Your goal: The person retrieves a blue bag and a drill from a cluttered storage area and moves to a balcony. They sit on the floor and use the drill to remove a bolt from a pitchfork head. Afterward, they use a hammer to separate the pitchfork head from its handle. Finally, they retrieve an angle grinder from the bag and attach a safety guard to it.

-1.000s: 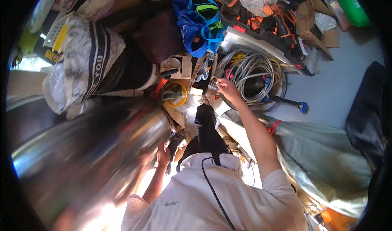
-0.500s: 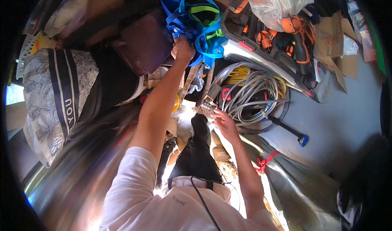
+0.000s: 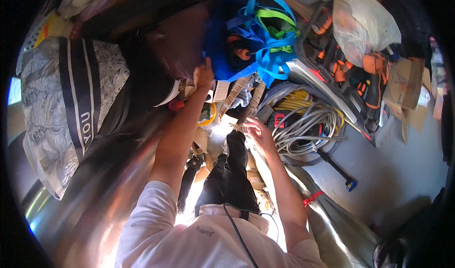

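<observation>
My left hand [image 3: 204, 77] is closed at the lower left edge of a blue fabric bag [image 3: 219, 64], pinching the cloth. Inside the bag's mouth shows an orange-and-black tool handle [image 3: 242, 53]. Light blue and green straps [image 3: 276, 19] lie looped over its right side. My right hand [image 3: 259, 136] hovers left of a coil of grey cable [image 3: 303, 130]. Its fingers are half bent and apart, with nothing visible between them.
An open tool case [image 3: 327, 73] with orange-and-black power tools lies at the upper right, a white plastic bag [image 3: 362, 23] on it. Beyond is a cardboard box [image 3: 403, 87]. A patterned bag [image 3: 40, 106] stands at left. A dark maroon panel [image 3: 177, 42] borders the blue bag.
The blue bag now lies more open, showing the tool handle. My left hand has shifted down along its edge. The small metallic thing by my right fingertips no longer shows. The view has shifted leftward.
</observation>
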Motion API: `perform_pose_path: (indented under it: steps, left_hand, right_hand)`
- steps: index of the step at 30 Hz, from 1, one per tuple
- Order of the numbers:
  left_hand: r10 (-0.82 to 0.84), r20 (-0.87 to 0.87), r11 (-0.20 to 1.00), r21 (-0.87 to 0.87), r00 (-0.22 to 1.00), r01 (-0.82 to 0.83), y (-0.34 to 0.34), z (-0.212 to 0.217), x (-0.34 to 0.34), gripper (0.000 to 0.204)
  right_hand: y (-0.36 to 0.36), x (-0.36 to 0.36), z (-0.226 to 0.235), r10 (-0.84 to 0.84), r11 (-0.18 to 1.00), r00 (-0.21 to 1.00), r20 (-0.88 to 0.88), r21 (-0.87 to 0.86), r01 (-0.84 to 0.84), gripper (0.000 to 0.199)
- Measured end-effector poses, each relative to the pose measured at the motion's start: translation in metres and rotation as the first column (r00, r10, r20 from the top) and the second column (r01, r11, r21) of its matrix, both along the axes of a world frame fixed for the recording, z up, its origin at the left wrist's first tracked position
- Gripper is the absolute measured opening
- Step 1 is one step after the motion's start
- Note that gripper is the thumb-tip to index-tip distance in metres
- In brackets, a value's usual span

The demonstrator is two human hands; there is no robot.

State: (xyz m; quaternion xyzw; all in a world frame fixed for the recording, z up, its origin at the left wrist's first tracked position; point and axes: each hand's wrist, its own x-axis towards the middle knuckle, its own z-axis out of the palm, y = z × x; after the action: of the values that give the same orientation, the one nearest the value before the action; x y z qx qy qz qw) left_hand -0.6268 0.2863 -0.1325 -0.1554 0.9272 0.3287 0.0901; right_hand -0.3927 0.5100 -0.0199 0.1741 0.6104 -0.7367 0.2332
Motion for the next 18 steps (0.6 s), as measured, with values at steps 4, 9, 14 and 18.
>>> perform_pose_path:
  steps: [4, 9, 14, 18]
  left_hand:
    - [0.002, -0.084, 1.000, -0.014, 0.996, -0.003, 0.008, 0.001, 0.001, 0.064]
    - [0.048, -0.052, 0.997, 0.066, 0.998, -0.044, 0.019, 0.008, 0.004, 0.067]
    - [0.165, 0.116, 0.986, -0.011, 0.980, -0.164, 0.007, 0.008, -0.003, 0.066]
    - [0.093, 0.054, 0.992, 0.086, 0.994, -0.097, -0.008, 0.009, -0.006, 0.054]
  right_hand:
    - [-0.018, -0.029, 0.001, 0.035, 0.999, 0.998, -0.056, 0.009, -0.034, 0.045]
    - [-0.018, -0.047, -0.001, 0.050, 0.998, 0.994, -0.092, 0.036, -0.047, 0.046]
    - [-0.019, -0.052, 0.002, 0.008, 1.000, 0.994, -0.108, 0.016, -0.006, 0.048]
    - [-0.020, -0.059, 0.004, -0.062, 0.983, 0.974, -0.216, 0.156, 0.097, 0.047]
